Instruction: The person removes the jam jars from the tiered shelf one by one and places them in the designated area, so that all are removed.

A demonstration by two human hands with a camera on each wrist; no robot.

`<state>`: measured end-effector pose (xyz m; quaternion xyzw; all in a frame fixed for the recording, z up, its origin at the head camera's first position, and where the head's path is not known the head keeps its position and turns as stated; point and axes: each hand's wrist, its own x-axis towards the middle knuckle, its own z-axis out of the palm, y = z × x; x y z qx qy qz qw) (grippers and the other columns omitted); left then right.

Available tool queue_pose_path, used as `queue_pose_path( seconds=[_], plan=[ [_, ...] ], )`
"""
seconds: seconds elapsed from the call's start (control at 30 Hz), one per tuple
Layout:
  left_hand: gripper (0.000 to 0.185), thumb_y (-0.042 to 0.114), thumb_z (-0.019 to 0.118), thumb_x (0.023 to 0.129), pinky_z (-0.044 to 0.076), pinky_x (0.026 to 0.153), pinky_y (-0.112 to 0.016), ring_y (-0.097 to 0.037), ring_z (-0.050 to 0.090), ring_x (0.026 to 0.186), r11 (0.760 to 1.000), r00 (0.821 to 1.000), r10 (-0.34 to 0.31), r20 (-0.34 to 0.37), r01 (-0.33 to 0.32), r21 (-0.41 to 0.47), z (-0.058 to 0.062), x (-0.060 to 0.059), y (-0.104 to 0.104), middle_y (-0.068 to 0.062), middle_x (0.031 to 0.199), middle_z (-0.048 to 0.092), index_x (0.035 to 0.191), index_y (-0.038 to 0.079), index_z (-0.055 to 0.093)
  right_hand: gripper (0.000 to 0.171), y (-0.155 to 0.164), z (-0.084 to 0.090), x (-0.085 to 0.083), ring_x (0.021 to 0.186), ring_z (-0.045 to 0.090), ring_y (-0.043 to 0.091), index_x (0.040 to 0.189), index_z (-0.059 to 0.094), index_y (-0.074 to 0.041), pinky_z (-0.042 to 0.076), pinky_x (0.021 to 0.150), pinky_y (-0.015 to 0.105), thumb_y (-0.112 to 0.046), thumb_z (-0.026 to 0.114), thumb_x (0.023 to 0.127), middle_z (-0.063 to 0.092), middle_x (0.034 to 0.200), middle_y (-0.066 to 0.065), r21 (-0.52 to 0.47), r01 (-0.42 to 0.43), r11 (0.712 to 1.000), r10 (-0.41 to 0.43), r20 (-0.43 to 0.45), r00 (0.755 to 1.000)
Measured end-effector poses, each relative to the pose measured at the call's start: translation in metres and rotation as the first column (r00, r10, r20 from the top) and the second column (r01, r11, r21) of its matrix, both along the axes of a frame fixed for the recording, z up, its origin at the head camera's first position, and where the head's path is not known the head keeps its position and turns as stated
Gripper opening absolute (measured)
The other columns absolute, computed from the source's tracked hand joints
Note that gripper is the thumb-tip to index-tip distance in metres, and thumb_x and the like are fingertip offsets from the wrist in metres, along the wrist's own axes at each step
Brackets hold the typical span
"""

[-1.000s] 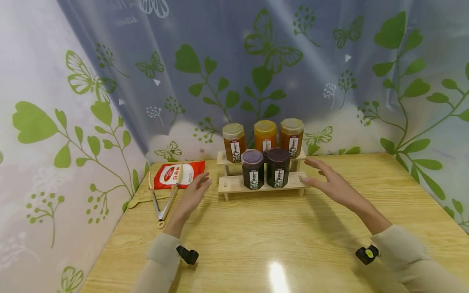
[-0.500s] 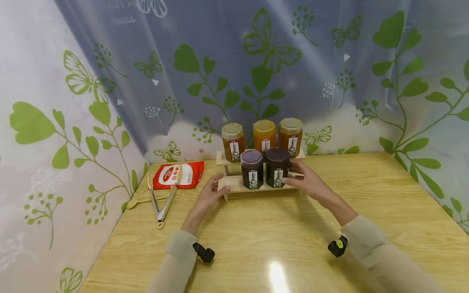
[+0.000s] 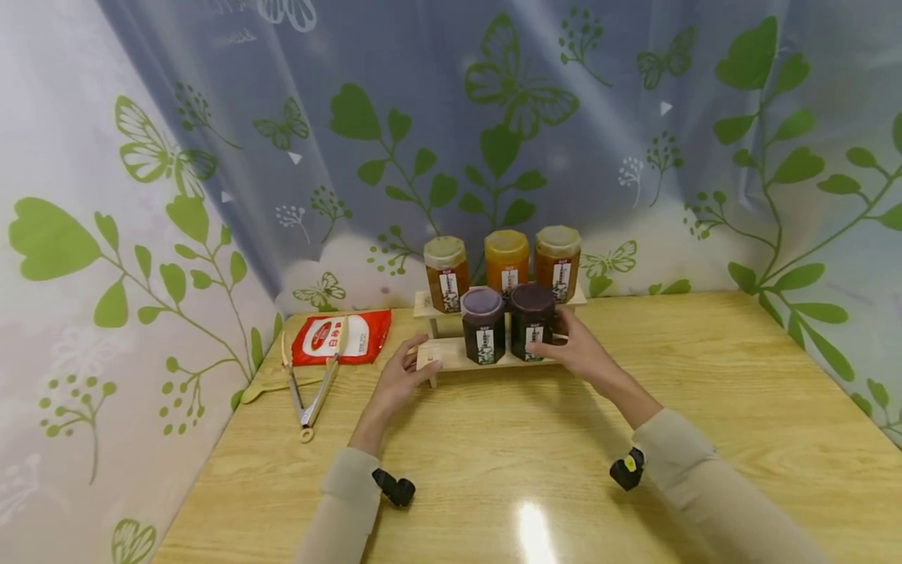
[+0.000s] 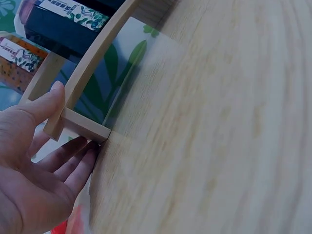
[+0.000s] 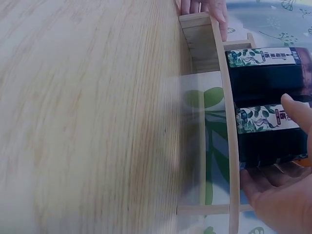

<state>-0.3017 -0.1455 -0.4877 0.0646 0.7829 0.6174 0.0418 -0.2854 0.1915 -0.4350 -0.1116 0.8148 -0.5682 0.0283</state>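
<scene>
My left hand [image 3: 400, 376] pinches the rack [image 3: 451, 356] end, my right hand [image 3: 574, 350] loosely cups the dark jar [image 3: 532, 319] on it; I think steadying both evenly avoids tipping.

Jar labels [image 3: 485, 342] too small to read — right fingers [image 3: 557, 323] perhaps behind the jar.

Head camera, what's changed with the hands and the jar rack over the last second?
Both hands closed in from the sides. The left hand moved right and now grips the left end of the stepped wooden rack, thumb on top. The right hand moved left and now holds the right-hand dark purple jar on the lower step. The rack, the five jars, the red and white packet and the metal tongs stayed put.
</scene>
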Motion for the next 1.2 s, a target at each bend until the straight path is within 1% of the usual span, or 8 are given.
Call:
queue_pose_path(
  seconds=[0.1,0.23,0.37,0.53,0.67,0.83,1.07,1.2],
  plan=[
    [0.064,0.028,0.077,0.097,0.033,0.119,-0.054,-0.036,0.043,0.146,1.0,1.0,-0.001,-0.002,0.001,0.014,0.0,0.0,0.001,-0.019,0.155,0.049,0.154,0.023,0.049,0.091,-0.002,0.0,0.0,0.147,0.035,0.047,0.163,0.022,-0.003,0.035,0.114,0.063,-0.026,0.078,0.096,0.032,0.162,0.028,0.021,0.025,0.999,-0.026,0.002,1.0],
    [0.064,0.025,0.078,0.096,0.034,0.118,-0.054,-0.036,0.044,0.145,0.999,1.0,0.01,0.014,-0.01,0.034,-0.001,0.001,-0.001,-0.02,0.154,0.05,0.154,0.023,0.049,0.096,-0.008,-0.001,-0.001,0.152,0.027,0.046,0.165,0.018,-0.006,0.027,0.118,0.065,-0.026,0.08,0.095,0.028,0.166,0.026,0.081,0.053,0.995,-0.052,-0.011,0.999],
    [0.066,0.025,0.078,0.096,0.031,0.12,-0.055,-0.038,0.04,0.148,1.0,1.0,0.005,0.031,-0.006,0.027,0.0,0.001,-0.006,-0.022,0.156,0.047,0.155,0.023,0.048,0.098,-0.014,-0.002,-0.002,0.15,0.03,0.048,0.166,0.017,-0.008,0.03,0.116,0.066,-0.028,0.08,0.094,0.03,0.165,0.027,0.116,0.065,0.991,-0.063,-0.026,0.998],
    [0.065,0.025,0.077,0.097,0.029,0.12,-0.058,-0.04,0.038,0.149,1.0,0.999,-0.008,0.035,0.008,0.018,0.0,0.0,-0.007,-0.024,0.156,0.046,0.155,0.023,0.048,0.099,-0.016,-0.004,-0.003,0.143,0.041,0.048,0.164,0.024,-0.009,0.036,0.111,0.065,-0.03,0.085,0.089,0.043,0.156,0.028,0.14,0.1,0.985,-0.092,-0.063,0.994],
    [0.065,0.025,0.077,0.097,0.031,0.119,-0.058,-0.04,0.04,0.148,1.0,0.999,-0.018,0.03,0.018,0.014,0.0,-0.001,-0.005,-0.023,0.155,0.048,0.155,0.022,0.048,0.097,-0.016,-0.005,-0.006,0.137,0.049,0.047,0.162,0.029,-0.009,0.04,0.108,0.063,-0.031,0.086,0.087,0.051,0.149,0.027,0.176,0.14,0.974,-0.125,-0.093,0.988],
    [0.065,0.025,0.077,0.097,0.036,0.116,-0.055,-0.038,0.046,0.143,0.999,0.999,-0.017,0.031,0.016,0.03,0.0,-0.001,-0.002,-0.021,0.15,0.053,0.155,0.023,0.048,0.094,-0.016,-0.004,-0.007,0.135,0.05,0.048,0.16,0.032,-0.008,0.041,0.108,0.063,-0.031,0.086,0.086,0.053,0.147,0.028,0.199,0.16,0.967,-0.139,-0.119,0.983],
    [0.065,0.026,0.076,0.098,0.036,0.116,-0.056,-0.037,0.045,0.144,0.999,0.999,-0.023,0.033,0.022,0.025,-0.001,-0.001,-0.003,-0.021,0.152,0.052,0.156,0.023,0.047,0.094,-0.013,-0.003,-0.005,0.136,0.05,0.047,0.16,0.034,-0.009,0.041,0.108,0.063,-0.032,0.086,0.086,0.053,0.148,0.027,0.208,0.162,0.965,-0.146,-0.092,0.985],
    [0.065,0.026,0.076,0.098,0.037,0.116,-0.055,-0.036,0.046,0.143,0.999,0.999,-0.026,0.04,0.025,0.027,0.0,-0.001,-0.003,-0.021,0.151,0.053,0.156,0.024,0.047,0.094,-0.01,-0.003,-0.002,0.134,0.051,0.047,0.16,0.033,-0.008,0.041,0.108,0.063,-0.033,0.085,0.086,0.052,0.148,0.028,0.215,0.152,0.965,-0.139,-0.076,0.987]
  ],
)
